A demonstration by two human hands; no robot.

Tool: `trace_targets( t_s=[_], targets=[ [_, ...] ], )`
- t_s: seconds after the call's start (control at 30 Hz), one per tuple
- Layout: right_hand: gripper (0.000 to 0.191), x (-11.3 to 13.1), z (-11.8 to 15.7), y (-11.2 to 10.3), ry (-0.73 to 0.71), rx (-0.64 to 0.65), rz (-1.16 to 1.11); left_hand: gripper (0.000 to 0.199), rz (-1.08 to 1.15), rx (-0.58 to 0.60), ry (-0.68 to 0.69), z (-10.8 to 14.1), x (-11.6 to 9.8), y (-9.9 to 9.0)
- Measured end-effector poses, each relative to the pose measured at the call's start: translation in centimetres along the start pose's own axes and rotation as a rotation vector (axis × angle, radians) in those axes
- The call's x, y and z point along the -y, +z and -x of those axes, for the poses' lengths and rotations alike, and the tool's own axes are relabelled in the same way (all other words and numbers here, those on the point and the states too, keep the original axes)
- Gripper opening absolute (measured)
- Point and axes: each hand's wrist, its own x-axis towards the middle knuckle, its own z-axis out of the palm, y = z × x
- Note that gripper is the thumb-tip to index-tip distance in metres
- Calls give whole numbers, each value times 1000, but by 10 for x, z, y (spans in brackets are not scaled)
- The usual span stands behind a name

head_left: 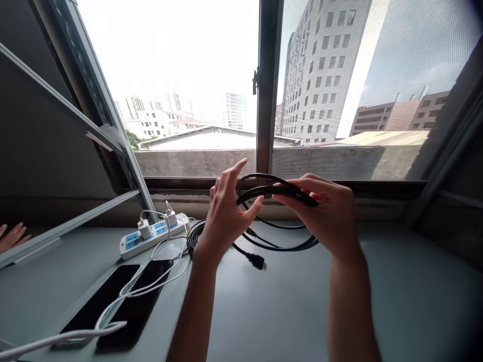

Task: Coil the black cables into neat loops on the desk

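A black HDMI cable [290,247] is gathered in loose loops between my two hands, above the table. My right hand [326,211] pinches several strands at the top right of the coil between thumb and fingers. At the coil's left side, my left hand [224,216] has thumb and index finger spread wide, and the strands pass through the gap between them. Its other fingers are partly hidden. One HDMI plug [256,260] hangs below the loops, right of my left wrist. A second cable end [251,232] shows inside the coil.
Another black cable coil [194,236] lies behind my left forearm. A white power strip [154,235] holds chargers with white cables [141,291] running over two dark phones [132,317]. Metal frame bars [75,226] cross the left side; beyond them is another person's hand [13,237]. A window [264,100] stands ahead.
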Motion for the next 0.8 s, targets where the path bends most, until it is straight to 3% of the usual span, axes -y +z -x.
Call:
trace_targets(
  t_s=[0.07,0.1,0.2,0.27,0.4,0.5,0.63,0.7,0.8],
  targets=[
    [3,3,0,3,-43,-48,1,21,97,-56,-66,-3,5,9],
    [2,4,0,5,-60,-69,6,15,163,-80,-113,-4,6,12],
    [3,3,0,13,-41,-67,-35,53,362,-165,-276,-4,4,15],
    [7,1,0,19,49,14,-114,55,449,-256,-351,-3,1,13],
    [36,-3,0,24,241,132,-220,55,573,-363,-440,-2,-2,12],
    [47,-2,1,15,333,175,-319,54,626,-294,-468,-2,-1,16],
    [41,7,2,1,517,374,-673,46,715,-135,-475,-2,6,28],
    [42,12,2,-1,589,382,-831,42,764,-77,-521,-3,9,36],
    [47,19,0,0,641,287,-1000,39,863,46,-623,-2,13,47]
  ],
)
